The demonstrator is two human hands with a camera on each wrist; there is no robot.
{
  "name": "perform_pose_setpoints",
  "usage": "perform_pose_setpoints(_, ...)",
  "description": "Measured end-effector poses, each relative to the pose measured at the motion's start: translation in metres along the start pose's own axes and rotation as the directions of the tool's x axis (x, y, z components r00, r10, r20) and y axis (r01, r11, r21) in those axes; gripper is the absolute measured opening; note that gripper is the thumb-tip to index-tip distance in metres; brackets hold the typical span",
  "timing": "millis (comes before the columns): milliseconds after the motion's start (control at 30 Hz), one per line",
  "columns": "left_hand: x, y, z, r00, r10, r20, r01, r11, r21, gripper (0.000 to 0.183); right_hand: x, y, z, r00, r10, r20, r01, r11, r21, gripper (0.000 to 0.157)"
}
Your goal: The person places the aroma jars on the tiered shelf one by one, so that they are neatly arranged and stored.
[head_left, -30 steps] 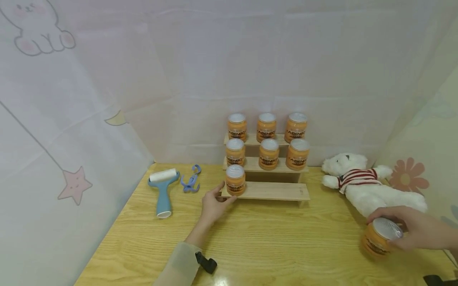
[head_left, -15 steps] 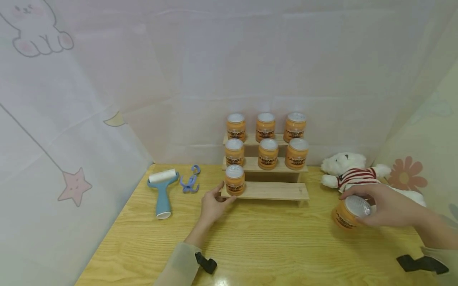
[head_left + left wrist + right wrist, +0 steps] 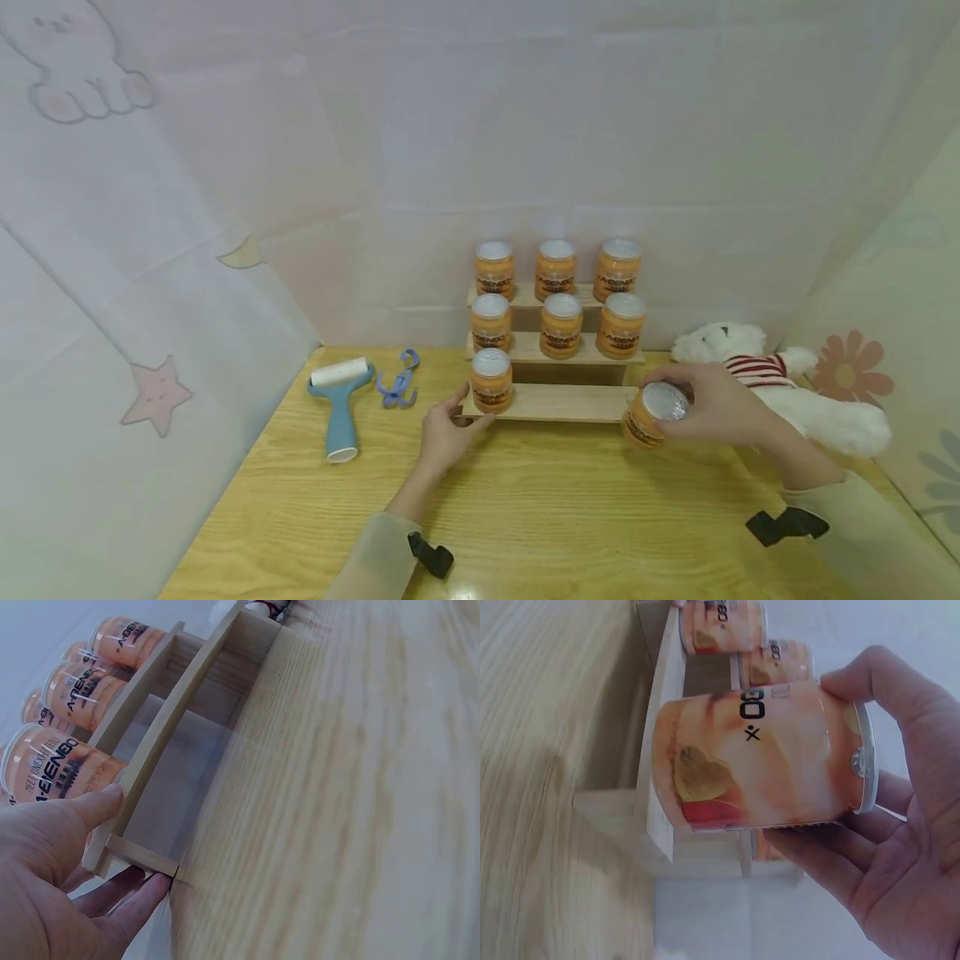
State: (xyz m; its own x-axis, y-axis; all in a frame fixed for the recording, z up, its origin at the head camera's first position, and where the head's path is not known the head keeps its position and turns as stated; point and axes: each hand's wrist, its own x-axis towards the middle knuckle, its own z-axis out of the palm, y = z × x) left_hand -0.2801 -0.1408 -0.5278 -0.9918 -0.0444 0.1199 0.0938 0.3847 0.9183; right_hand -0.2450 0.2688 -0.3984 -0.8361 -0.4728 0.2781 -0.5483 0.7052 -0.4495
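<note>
My right hand (image 3: 708, 404) grips an orange can (image 3: 645, 421) with a silvery lid, near the right end of the bottom step of a three-step wooden shelf (image 3: 566, 402). In the right wrist view the can (image 3: 742, 757) is tilted, thumb on one side and fingers on the other, overlapping the step's end. My left hand (image 3: 446, 433) holds the shelf's left end. The left wrist view shows the thumb (image 3: 101, 804) by the step edge and fingers low at the support. Beside it, a matching can (image 3: 491, 383) stands on the bottom step. The upper two steps carry several more cans (image 3: 561, 327).
A blue-handled roller (image 3: 342, 408) and a purple hook (image 3: 397, 383) lie left of the shelf. To the right lies a white plush bear (image 3: 840, 412) in a striped top, partly behind my right arm. A pale cloth (image 3: 420, 150) hangs behind the wooden table (image 3: 525, 508).
My right hand has carried the can leftward and away from me, from the right side of the table to the bottom step's right end. My left hand stays at the shelf's left end.
</note>
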Motion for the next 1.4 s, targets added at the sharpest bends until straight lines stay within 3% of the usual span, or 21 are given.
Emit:
perform_pose_setpoints(433,0.001,-0.001,-0.003,1.000,0.020,0.007,-0.020,1.000,-0.020,0.078,0.045,-0.019,0.026,0.998,0.057,-0.031,-0.057,0.998,0.023,0.047)
perform_pose_setpoints(667,0.002,-0.002,-0.005,1.000,0.017,0.000,-0.017,1.000,-0.004,0.078,0.063,-0.030,0.038,0.994,0.081,-0.073,-0.068,0.984,0.166,0.048)
perform_pose_setpoints(1400,0.002,-0.001,-0.002,1.000,0.006,0.012,-0.006,1.000,-0.010,0.079,0.091,-0.044,0.068,0.976,0.193,-0.102,-0.165,0.959,0.228,0.056)
